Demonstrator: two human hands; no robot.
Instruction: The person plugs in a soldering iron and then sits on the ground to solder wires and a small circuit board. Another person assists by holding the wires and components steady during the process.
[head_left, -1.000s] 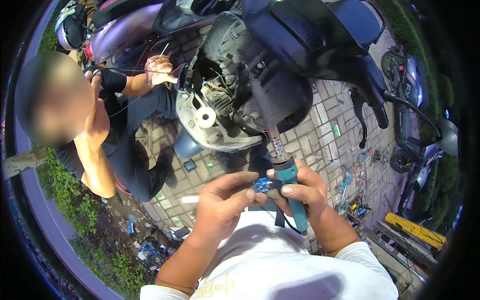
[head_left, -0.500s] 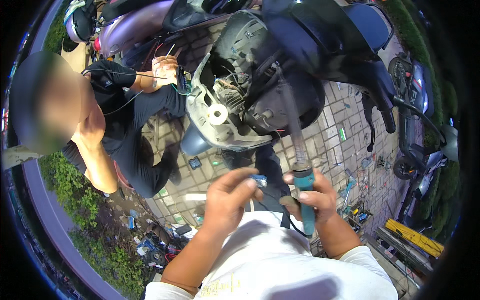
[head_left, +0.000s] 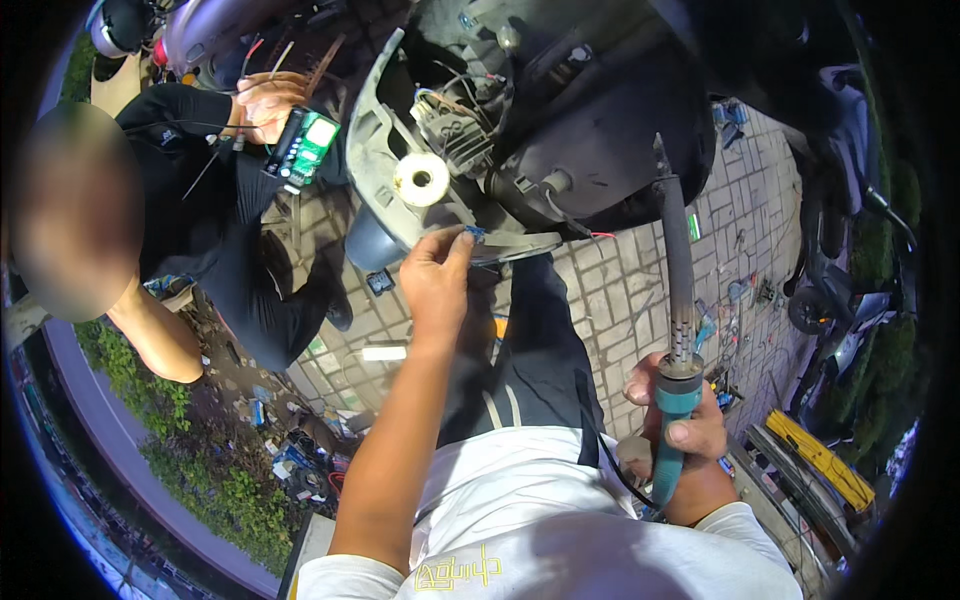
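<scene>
The left hand (head_left: pixel 436 282) has reached forward, thumb and fingertips pinching the small blue board (head_left: pixel 475 233) by the near edge of the scooter shell (head_left: pixel 383 190), while the right hand (head_left: pixel 697 430), curled around the soldering iron (head_left: pixel 681 300), has moved aside, leaving them well apart.

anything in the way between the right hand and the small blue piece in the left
Nothing visible stands between the right hand, holding a teal-handled tool, and the small blue piece in the left hand. The dark trouser leg and paving seem to lie below that line, though depth is hard to judge.
</scene>
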